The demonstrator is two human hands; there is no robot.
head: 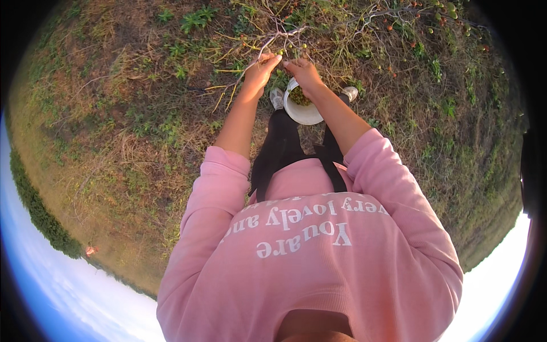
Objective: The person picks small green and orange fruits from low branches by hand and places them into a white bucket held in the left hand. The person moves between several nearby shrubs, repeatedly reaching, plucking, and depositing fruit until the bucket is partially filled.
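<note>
My left hand (260, 73) grips a thin, bare grey branch (268, 42) that runs up and to the right. Its thumb tip lies right by a small round green fruit (280, 53). Close beside it on the right is my right hand (303, 72), fingers bent together near a hanging twig; whether they pinch anything is too small to tell. Below my right hand, a white plastic bucket (304, 114) hangs or stands in front of my legs. Many small green and reddish fruits (298, 96) lie inside it, partly hidden by my right wrist.
More branches with green fruits (451, 10) reach across the upper right, and small orange-red fruits (389, 28) show among the weeds. Dry grass (128, 145) and low green plants (198, 18) cover the ground. My shoes (277, 98) flank the bucket. A black strap (332, 173) hangs at my waist.
</note>
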